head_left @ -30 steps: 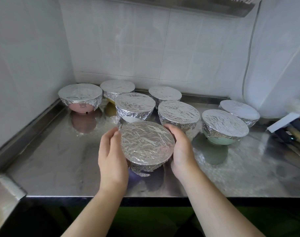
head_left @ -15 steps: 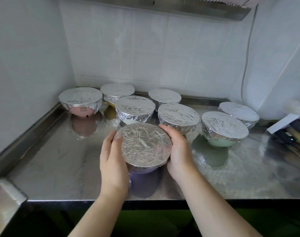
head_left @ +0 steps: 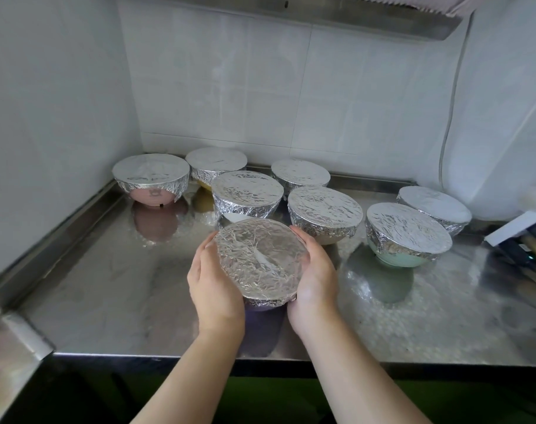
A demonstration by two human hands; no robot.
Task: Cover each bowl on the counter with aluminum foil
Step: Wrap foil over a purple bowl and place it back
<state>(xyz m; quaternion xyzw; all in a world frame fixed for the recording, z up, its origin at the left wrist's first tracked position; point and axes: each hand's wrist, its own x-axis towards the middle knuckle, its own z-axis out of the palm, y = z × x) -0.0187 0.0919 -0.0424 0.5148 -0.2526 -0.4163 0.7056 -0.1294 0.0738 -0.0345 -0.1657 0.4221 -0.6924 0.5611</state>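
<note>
Foil on the front bowl (head_left: 260, 261) looks thin and easy to tear, so it is better to hold it by the sides under the rim, not by the top. This bowl is at the centre of the frame, on the steel worktop (head_left: 107, 286). It sits between the left hand (head_left: 213, 286) and the right hand (head_left: 314, 276), which both cup its sides with curled fingers.

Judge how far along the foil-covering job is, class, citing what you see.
Done: seven foil-topped bowls, from the pink bowl to the green bowl. In hand: left hand and right hand cup the eighth bowl, already foiled. Left: no uncovered bowl visible.
</note>
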